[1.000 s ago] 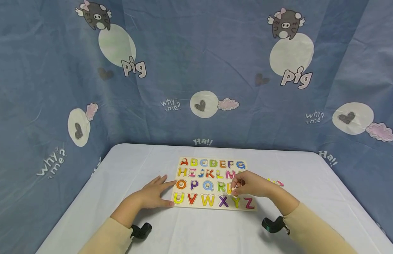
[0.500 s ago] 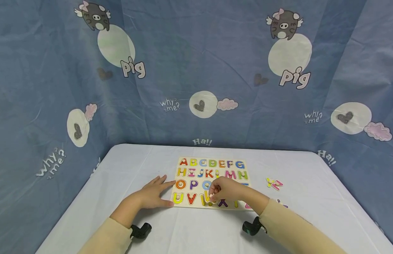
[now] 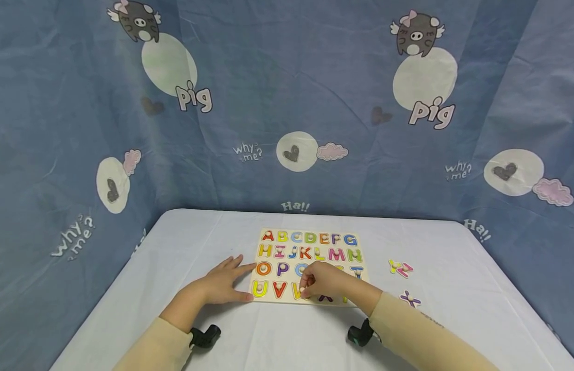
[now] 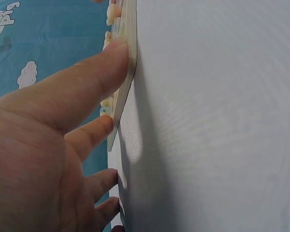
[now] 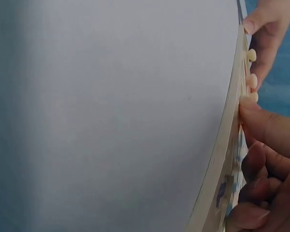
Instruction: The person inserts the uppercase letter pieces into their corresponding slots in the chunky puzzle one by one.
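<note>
A wooden alphabet puzzle board (image 3: 273, 301) lies on the table, its colourful letter pieces topped with pale knobs. My left hand (image 3: 220, 285) is spread at the board's left side, thumb and index finger touching the edge, as the left wrist view (image 4: 43, 130) shows too. Over the bottom row, my right hand (image 3: 325, 280) pinches the knob of the yellow letter W piece (image 3: 296, 291) at its W slot. The hand hides part of the W and several letters beside it. In the right wrist view, thumb and fingertips (image 5: 250, 105) meet at a knob by the board's face.
Right of the board lie a loose yellow Y (image 3: 392, 267), a pink Z (image 3: 405, 270) close against it, and a purple X (image 3: 410, 299) nearer the front. The white-covered table (image 3: 287, 340) ends at a blue printed cloth (image 3: 250, 103) behind.
My right hand has moved left from beside the S in the third row to the W slot, carrying the yellow W, which has come down into line with it. The left hand stays put.
</note>
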{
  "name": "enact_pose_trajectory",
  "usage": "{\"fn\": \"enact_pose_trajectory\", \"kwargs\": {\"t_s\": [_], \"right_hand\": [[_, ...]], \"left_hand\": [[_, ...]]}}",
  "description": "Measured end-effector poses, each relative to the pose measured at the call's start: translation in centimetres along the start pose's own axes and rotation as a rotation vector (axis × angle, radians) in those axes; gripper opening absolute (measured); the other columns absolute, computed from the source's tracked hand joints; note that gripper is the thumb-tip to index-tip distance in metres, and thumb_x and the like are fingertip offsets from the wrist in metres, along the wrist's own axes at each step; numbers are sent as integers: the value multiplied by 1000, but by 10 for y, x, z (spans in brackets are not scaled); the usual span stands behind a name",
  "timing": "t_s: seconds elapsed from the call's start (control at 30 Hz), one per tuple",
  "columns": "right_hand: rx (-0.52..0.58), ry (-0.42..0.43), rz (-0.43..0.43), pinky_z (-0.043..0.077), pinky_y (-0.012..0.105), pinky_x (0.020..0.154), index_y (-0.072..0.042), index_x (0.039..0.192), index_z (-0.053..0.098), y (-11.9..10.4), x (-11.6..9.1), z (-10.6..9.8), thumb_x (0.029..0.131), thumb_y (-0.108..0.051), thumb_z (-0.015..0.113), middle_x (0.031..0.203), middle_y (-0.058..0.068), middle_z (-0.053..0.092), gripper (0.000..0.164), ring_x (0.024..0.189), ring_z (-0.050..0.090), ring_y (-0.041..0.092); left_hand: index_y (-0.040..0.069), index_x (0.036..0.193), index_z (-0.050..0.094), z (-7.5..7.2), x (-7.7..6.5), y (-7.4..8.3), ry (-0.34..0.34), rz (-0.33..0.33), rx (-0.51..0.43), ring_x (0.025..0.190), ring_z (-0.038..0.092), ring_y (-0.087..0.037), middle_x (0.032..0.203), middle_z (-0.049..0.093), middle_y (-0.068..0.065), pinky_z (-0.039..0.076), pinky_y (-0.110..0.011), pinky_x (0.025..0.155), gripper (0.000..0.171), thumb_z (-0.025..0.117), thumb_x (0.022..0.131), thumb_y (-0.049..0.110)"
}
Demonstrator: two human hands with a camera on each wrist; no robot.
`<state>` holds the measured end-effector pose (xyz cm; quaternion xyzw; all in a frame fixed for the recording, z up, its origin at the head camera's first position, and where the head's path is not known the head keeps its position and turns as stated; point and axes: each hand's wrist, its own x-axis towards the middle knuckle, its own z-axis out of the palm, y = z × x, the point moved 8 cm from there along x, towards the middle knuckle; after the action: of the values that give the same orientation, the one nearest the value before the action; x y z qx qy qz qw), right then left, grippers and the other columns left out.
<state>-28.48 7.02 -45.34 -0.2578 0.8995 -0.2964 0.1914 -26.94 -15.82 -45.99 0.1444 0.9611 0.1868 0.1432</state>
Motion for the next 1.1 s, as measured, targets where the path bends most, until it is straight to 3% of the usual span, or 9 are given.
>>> {"fn": "enact_pose_trajectory", "kwargs": {"t_s": [0.3, 0.57, 0.87, 1.1], "right_hand": [[4, 14, -23, 42, 24, 59, -18, 82, 68, -7, -8, -9, 86, -17, 81, 72, -6, 56, 14, 65, 50, 9], [18, 13, -74, 38, 25, 58, -16, 95, 70, -1, -44, -55, 90, -14, 76, 79, -3, 56, 8, 70, 47, 14], [38, 47, -35, 42, 25, 60, -9, 100, 70, 39, -101, -100, 89, -10, 76, 84, 0, 55, 12, 76, 48, 18], [51, 44, -11, 44, 24, 59, -9, 100, 70, 76, -133, -111, 90, -10, 74, 82, -1, 55, 11, 73, 49, 13]], "left_hand": [[22, 153, 44, -1, 0, 0, -7, 8, 5, 150, 12, -46, 163, 23, -21, 17, -69, 114, 89, 76, 79, 59], [22, 152, 46, -1, 0, 1, 0, 10, -8, 149, 14, -46, 162, 25, -21, 18, -69, 114, 88, 78, 78, 57], [23, 152, 46, -2, 1, 2, 9, 6, -1, 150, 14, -46, 162, 25, -20, 19, -70, 113, 87, 78, 78, 56], [22, 152, 46, -1, 0, 0, 1, -8, -8, 150, 14, -46, 163, 25, -19, 19, -71, 113, 88, 78, 77, 56]]}}
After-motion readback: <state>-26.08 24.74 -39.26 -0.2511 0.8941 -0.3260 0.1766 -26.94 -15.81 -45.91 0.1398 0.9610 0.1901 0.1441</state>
